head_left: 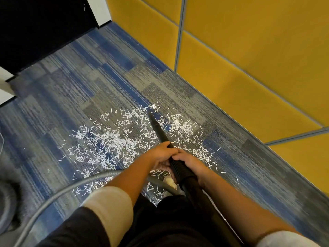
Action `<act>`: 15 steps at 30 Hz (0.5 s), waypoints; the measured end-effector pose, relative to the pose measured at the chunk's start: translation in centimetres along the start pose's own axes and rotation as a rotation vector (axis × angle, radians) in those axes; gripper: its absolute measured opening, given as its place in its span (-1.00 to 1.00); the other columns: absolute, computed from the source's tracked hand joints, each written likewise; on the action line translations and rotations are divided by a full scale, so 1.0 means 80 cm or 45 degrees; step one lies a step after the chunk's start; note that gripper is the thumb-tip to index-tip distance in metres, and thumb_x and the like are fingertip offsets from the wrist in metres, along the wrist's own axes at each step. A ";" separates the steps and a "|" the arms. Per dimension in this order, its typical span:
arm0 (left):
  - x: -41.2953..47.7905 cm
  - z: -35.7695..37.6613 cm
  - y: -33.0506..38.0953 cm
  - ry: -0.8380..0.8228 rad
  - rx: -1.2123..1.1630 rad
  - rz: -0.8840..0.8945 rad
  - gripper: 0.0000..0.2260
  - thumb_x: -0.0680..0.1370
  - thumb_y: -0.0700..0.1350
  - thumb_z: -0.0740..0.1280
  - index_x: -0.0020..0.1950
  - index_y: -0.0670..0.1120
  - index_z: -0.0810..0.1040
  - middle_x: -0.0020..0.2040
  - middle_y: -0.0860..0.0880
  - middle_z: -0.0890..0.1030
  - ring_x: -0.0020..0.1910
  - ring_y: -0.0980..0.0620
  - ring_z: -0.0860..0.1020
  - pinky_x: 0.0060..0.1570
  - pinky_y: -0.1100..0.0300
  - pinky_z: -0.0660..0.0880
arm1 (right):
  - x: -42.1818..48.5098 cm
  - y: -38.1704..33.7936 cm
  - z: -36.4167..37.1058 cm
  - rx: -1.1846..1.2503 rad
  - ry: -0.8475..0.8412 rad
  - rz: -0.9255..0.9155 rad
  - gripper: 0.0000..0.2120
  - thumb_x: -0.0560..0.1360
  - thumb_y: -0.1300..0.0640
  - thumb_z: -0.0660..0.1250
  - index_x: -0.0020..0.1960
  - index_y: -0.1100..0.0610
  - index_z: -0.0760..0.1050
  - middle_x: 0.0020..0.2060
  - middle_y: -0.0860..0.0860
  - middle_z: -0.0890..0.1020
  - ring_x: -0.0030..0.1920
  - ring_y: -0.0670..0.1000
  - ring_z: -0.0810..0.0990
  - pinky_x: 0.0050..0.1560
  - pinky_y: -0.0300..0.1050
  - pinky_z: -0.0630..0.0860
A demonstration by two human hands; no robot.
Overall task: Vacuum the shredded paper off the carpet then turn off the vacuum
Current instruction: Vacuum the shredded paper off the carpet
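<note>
My left hand (160, 155) is curled round the black vacuum wand (161, 130) from the left. My right hand (191, 162) is wrapped round the ribbed grip just behind it, and the two hands touch. The wand slopes away from me, its tip at the far edge of the shredded paper (110, 141). The paper lies scattered over the blue-grey carpet (71, 86), mostly left of the wand, some to its right. A grey hose (53, 195) curves off near left. Yellow wall panels (249, 50) line the right.
</note>
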State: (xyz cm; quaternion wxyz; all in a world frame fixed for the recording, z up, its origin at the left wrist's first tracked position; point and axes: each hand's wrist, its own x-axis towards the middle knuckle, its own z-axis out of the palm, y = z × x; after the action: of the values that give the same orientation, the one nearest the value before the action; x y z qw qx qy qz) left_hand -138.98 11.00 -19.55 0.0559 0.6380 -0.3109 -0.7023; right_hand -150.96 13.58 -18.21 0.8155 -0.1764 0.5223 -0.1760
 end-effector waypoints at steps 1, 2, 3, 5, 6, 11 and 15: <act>0.002 -0.003 -0.002 0.011 -0.011 -0.002 -0.74 0.60 -0.15 0.21 0.27 -0.04 0.28 -0.21 -0.08 0.48 -0.39 0.08 0.49 -0.55 0.31 0.47 | 0.002 -0.002 0.003 -0.005 -0.017 0.008 -0.75 0.57 0.33 0.09 0.22 0.14 0.31 -0.24 0.19 0.48 -0.58 0.00 0.51 -0.62 -0.21 0.47; 0.001 -0.006 -0.002 0.024 -0.027 -0.009 -0.77 0.60 -0.15 0.22 0.22 -0.01 0.26 -0.22 -0.07 0.48 -0.39 0.08 0.48 -0.54 0.30 0.47 | 0.004 -0.004 0.005 -0.012 -0.033 0.016 -0.76 0.57 0.33 0.09 0.20 0.14 0.32 -0.24 0.19 0.48 -0.58 0.00 0.51 -0.62 -0.21 0.47; 0.003 -0.009 -0.003 0.039 -0.043 -0.016 -0.79 0.59 -0.14 0.22 0.19 -0.01 0.26 -0.23 -0.07 0.48 -0.39 0.08 0.48 -0.52 0.28 0.47 | 0.005 -0.005 0.007 -0.019 -0.044 0.020 -0.77 0.57 0.33 0.08 0.17 0.12 0.33 -0.25 0.19 0.47 -0.59 0.00 0.50 -0.62 -0.21 0.47; 0.005 -0.013 -0.004 0.055 -0.076 -0.027 -0.77 0.57 -0.14 0.25 0.20 -0.08 0.31 -0.23 -0.07 0.49 -0.39 0.07 0.49 -0.50 0.26 0.48 | 0.010 -0.009 0.010 -0.012 -0.040 0.025 -0.80 0.57 0.33 0.08 0.10 0.10 0.36 -0.28 0.19 0.47 -0.60 0.01 0.49 -0.62 -0.21 0.47; 0.006 -0.014 -0.002 0.059 -0.087 -0.030 -0.76 0.57 -0.13 0.26 0.21 -0.11 0.33 -0.23 -0.07 0.49 -0.38 0.07 0.50 -0.50 0.26 0.48 | 0.013 -0.010 0.009 0.001 -0.029 0.027 -0.80 0.57 0.33 0.08 0.07 0.09 0.37 -0.29 0.19 0.47 -0.60 0.01 0.49 -0.62 -0.21 0.47; 0.019 -0.003 0.012 0.079 -0.142 -0.032 -0.74 0.55 -0.12 0.28 0.22 -0.14 0.39 -0.12 -0.12 0.53 -0.26 0.01 0.52 -0.36 0.18 0.54 | 0.022 -0.019 -0.005 0.009 0.046 0.026 -0.78 0.55 0.32 0.08 0.13 0.11 0.34 -0.31 0.20 0.46 -0.61 0.06 0.47 -0.63 -0.18 0.47; 0.029 0.014 0.022 0.078 -0.346 -0.108 -0.85 0.52 -0.17 0.30 0.07 -0.16 0.49 -0.07 -0.16 0.56 -0.09 -0.08 0.55 -0.03 0.05 0.55 | 0.020 -0.027 -0.021 0.032 0.110 0.022 -0.74 0.55 0.28 0.14 0.22 0.10 0.32 -0.25 0.21 0.48 -0.58 0.07 0.48 -0.60 -0.16 0.48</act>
State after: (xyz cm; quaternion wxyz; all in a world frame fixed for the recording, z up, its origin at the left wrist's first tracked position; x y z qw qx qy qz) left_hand -140.99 8.85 -20.65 0.1217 0.6583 -0.1839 -0.7197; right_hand -152.09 10.77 -19.17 0.7958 -0.1538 0.5563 -0.1829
